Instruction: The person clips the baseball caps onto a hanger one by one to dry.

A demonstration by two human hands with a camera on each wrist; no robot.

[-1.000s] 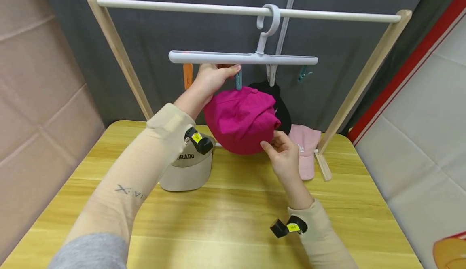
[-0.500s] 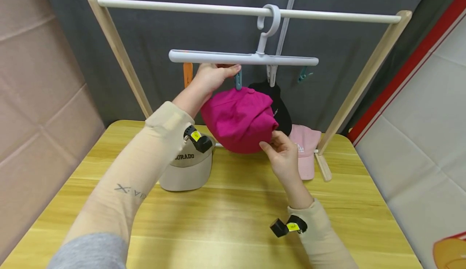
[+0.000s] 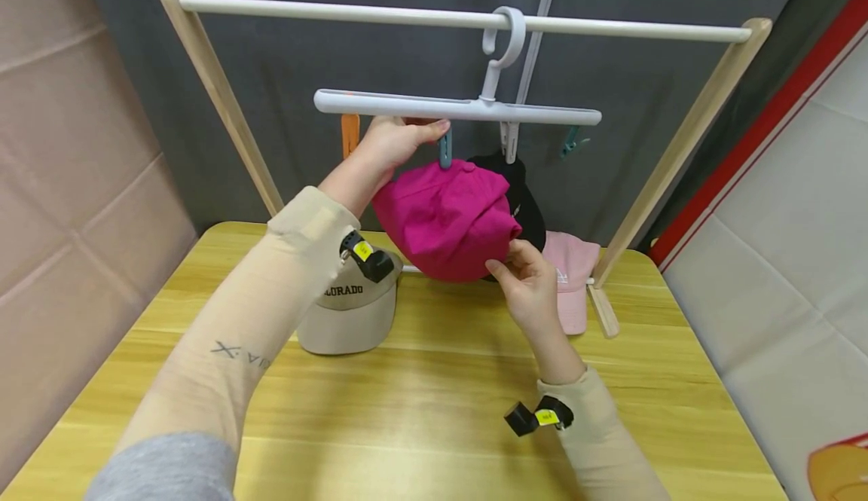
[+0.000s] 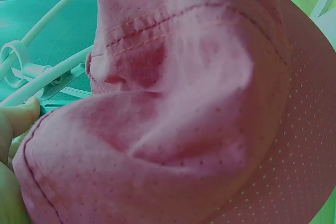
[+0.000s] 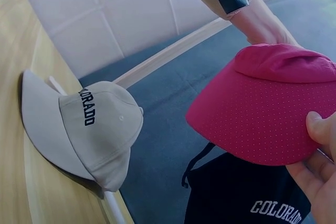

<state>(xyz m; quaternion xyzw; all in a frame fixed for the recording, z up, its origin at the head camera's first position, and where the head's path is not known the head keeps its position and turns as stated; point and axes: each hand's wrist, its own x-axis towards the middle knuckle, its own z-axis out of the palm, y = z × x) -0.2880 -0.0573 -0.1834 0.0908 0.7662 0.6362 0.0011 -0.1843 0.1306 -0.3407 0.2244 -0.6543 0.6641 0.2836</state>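
A magenta baseball cap [image 3: 444, 215] hangs in front of a white hanger [image 3: 400, 105], its crown crumpled at the top. My left hand [image 3: 395, 144] pinches a blue-grey clip [image 3: 444, 148] under the hanger bar, thumb on the clip's upper end. The clip's lower tip meets the top of the crown. My right hand [image 3: 531, 282] holds the cap's brim at its lower right corner between thumb and fingers. Small perforations dot the brim [image 5: 262, 121] in the right wrist view. In the left wrist view, the folded crown [image 4: 173, 103] hides most of the clip.
The hanger hooks over a rack's white rail [image 3: 325, 11]. An orange clip [image 3: 349, 135], a white clip [image 3: 511, 143] and a teal clip [image 3: 571, 142] hang from it. A black cap [image 3: 532, 211] hangs behind. A beige cap [image 3: 347, 326] and a light pink cap [image 3: 572, 275] are at the table's back.
The hanger has tilted slightly, left end up and right end a little lower and further right. The magenta cap has risen a touch; both hands keep their holds.
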